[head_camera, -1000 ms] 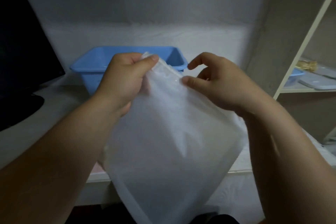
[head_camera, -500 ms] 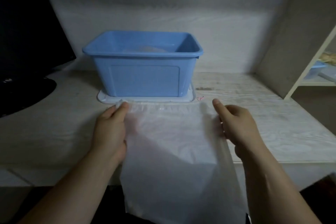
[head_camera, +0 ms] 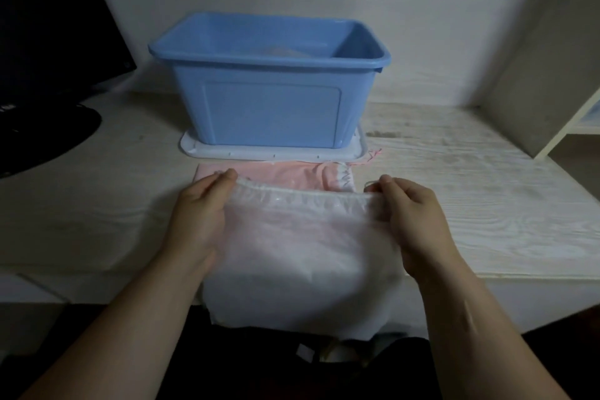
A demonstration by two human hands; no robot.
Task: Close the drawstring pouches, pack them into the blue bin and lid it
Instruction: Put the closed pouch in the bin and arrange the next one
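A white translucent drawstring pouch [head_camera: 302, 250] lies on the desk, its lower part hanging over the front edge. My left hand [head_camera: 198, 221] pinches the left end of its gathered top hem. My right hand [head_camera: 412, 221] pinches the right end, where a thin string shows. A pink pouch [head_camera: 292, 175] lies flat under and behind the white one. The blue bin [head_camera: 272, 107] stands open behind them, with something pale inside. It sits on its pale lid [head_camera: 194, 148], which lies flat on the desk.
A dark monitor [head_camera: 48, 26] and its round base [head_camera: 42, 136] stand at the left. A shelf unit's upright panel [head_camera: 535, 91] rises at the right. The whitish wood-grain desk [head_camera: 470, 204] has bare surface on both sides of the pouches.
The white pouch came down from in front of the bin onto the desk. Its top hem now looks gathered between my hands, and the pink pouch shows behind it.
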